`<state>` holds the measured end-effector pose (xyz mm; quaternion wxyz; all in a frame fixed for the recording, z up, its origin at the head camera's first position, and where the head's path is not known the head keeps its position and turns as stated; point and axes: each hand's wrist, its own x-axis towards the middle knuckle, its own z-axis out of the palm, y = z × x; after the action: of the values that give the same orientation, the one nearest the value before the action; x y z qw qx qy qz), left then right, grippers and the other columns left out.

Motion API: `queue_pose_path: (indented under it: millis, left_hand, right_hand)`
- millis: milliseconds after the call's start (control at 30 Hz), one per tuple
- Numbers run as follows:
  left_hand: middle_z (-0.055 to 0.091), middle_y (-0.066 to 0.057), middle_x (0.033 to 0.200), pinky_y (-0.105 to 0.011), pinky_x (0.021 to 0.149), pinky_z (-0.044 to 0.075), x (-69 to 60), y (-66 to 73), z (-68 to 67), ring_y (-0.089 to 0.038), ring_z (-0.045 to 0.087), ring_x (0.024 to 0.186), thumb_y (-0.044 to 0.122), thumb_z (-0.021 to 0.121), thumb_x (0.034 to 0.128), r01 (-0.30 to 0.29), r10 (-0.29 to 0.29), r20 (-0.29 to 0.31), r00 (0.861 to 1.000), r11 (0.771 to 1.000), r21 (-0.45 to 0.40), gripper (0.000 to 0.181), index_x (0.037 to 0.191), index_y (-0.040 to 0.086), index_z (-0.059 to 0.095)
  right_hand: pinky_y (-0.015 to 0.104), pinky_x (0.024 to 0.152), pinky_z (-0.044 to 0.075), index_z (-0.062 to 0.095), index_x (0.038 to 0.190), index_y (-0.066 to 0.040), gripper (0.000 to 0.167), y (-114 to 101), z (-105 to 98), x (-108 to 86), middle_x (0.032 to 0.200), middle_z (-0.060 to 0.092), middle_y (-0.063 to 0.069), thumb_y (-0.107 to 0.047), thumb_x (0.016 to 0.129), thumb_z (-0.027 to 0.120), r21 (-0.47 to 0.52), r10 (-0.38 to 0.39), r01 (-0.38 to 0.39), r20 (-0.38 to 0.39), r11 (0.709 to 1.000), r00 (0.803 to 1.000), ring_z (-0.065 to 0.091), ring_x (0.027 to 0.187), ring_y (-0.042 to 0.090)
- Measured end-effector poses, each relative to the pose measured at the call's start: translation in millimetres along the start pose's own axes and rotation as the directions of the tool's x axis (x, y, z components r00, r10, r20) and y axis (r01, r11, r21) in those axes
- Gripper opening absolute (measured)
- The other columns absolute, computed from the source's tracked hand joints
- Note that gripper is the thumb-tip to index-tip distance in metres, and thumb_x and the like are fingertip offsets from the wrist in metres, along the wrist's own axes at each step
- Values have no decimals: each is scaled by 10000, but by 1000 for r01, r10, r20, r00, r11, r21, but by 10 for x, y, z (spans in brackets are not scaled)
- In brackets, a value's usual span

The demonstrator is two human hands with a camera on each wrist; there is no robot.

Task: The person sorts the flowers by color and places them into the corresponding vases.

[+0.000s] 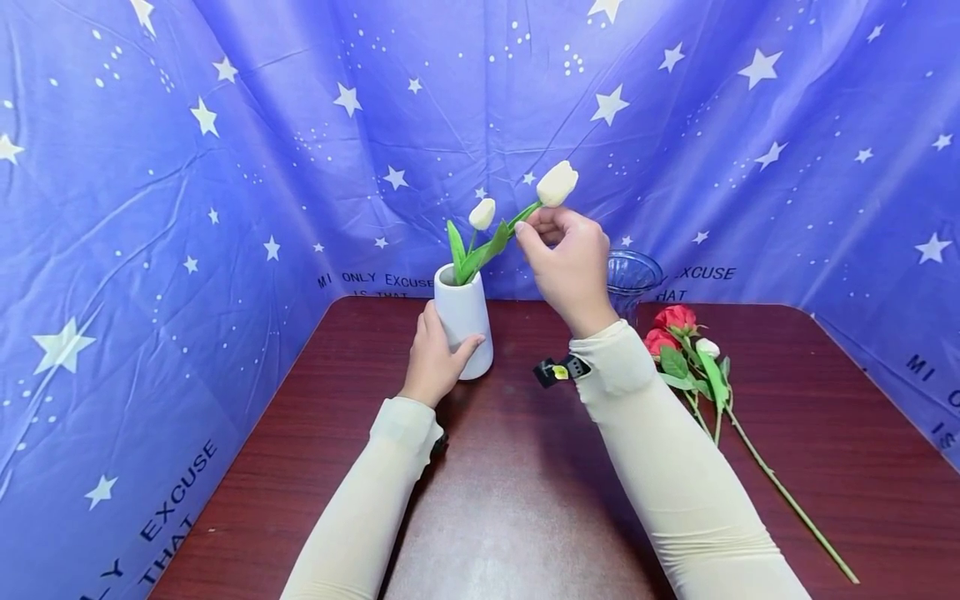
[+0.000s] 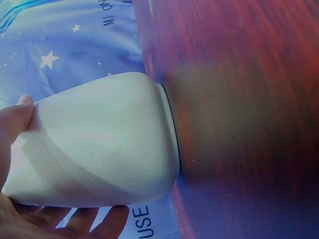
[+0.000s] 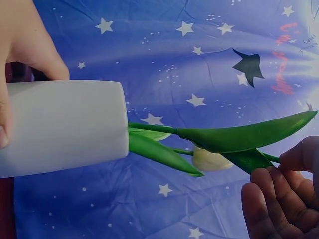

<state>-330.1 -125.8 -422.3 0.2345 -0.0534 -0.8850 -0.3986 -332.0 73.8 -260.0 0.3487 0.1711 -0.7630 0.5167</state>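
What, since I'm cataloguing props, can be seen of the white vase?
The white vase looks ceramic: matte, faintly textured, with a round open mouth, a body tapering toward it, and a narrower foot. It stands roughly upright on the dark-red table, the left hand's grip around its side. Green tulip stems enter the mouth.

Draped blue fabric backdrop (image 1: 487,83) around a dark red-brown tabletop (image 1: 277,467).
The creased fabric, hanging in loose folds behind and along both sides, bears pale stars (image 1: 761,69), small white dots (image 1: 100,82) and black capital lettering (image 1: 180,490); the right wrist view adds a dark star (image 3: 249,67) and red script (image 3: 284,88). The tabletop shows streaked wood grain; reflected light (image 1: 517,542) glosses its near middle.
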Motion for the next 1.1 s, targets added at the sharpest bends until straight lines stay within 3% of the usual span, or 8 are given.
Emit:
queue_pose_path:
  millis: [167, 1100]
  left_hand:
    - [497, -148, 1339, -509, 1024, 507, -2, 6, 2, -340, 583, 1177, 476, 794, 893, -3, 3, 0, 1000, 1000, 3, 906, 1535, 82, 290]
    - [500, -151, 1322, -502, 1015, 511, -4, 10, 1, -331, 583, 1169, 447, 797, 899, -13, 13, -6, 1000, 1000, 3, 884, 1526, 78, 296]
  right_hand:
    - [209, 692, 474, 774, 928, -88, 151, 31, 42, -6, 831, 775, 38, -232, 920, 728, -51, 4, -3, 7, 999, 1000, 668, 692, 54]
    - [333, 763, 515, 772, 944, -110, 154, 210, 319, -21, 854, 771, 32, -259, 933, 736, -141, 35, -18, 123, 990, 992, 699, 764, 149]
